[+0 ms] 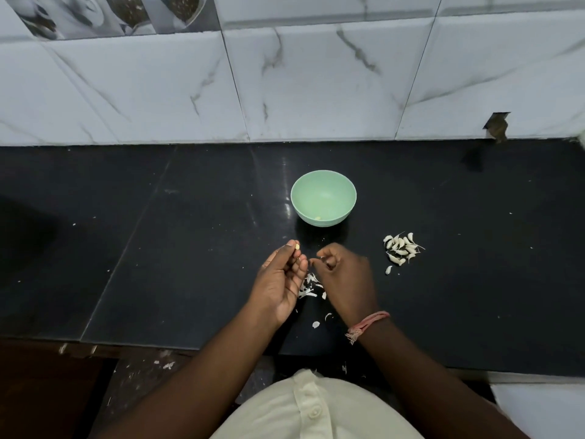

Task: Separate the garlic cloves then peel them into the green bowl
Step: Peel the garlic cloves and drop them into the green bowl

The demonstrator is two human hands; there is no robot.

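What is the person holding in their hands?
The left hand pinches a small garlic clove at its fingertips. The right hand is curled; anything held cannot be told.

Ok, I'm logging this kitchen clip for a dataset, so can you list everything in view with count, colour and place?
bowl: one, green, on the counter ahead of the hands; one small pale piece inside.
unpeeled cloves: a small pile, white, on the counter to the right of the bowl; one lies apart just below the pile.
peels: scattered scraps, white, on the counter between and below the hands.
counter: one, black.
wall tiles: white marbled, behind the counter.
wrist thread: pink, on the right wrist.
shirt: cream, buttoned, bottom of the view.
left hand: pinches a small yellowish clove at its fingertips.
right hand: fingers curled; anything held is too small to tell.
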